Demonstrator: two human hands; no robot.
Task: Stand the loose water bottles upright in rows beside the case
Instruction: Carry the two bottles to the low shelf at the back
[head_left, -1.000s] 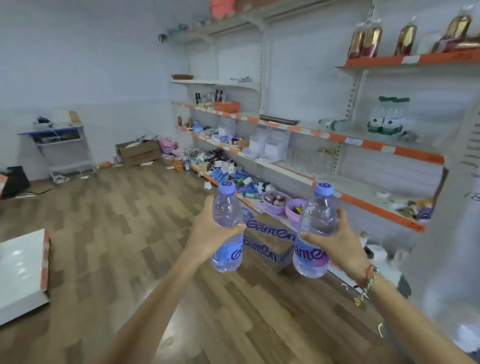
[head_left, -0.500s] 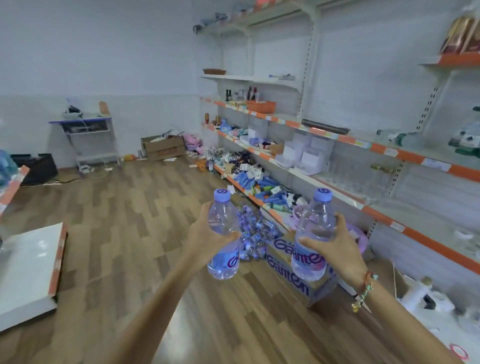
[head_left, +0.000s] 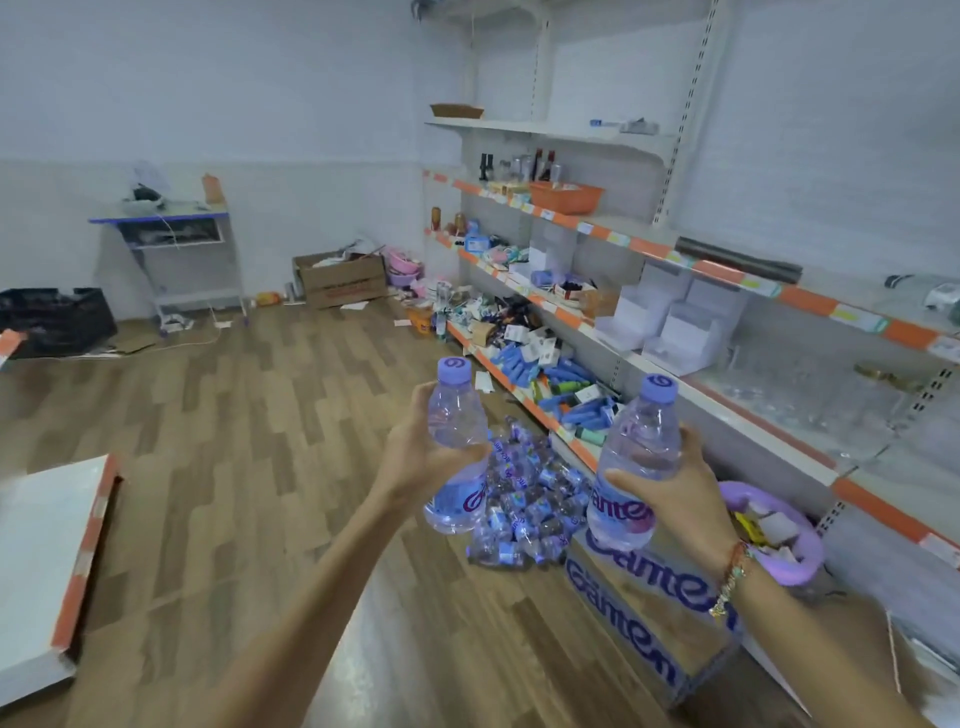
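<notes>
Left hand (head_left: 422, 457) covered the left bottle's (head_left: 457, 447) label middle; right hand (head_left: 675, 493) hid the right bottle's (head_left: 636, 462) far side. Bottle pile (head_left: 524, 499) too blurred to count. Case (head_left: 649, 618) partly behind right forearm. White board (head_left: 47, 561) cut off at left edge.

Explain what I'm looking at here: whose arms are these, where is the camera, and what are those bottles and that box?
There is no machine. A person wears a wide camera on the head, looking forward and down, so the arms are their own. The left hand grips one water bottle and the right hand grips a second bottle, both upright with purple caps. Below on the wooden floor lies a pile of bottles next to a printed cardboard case. Store shelves run along the right.
</notes>
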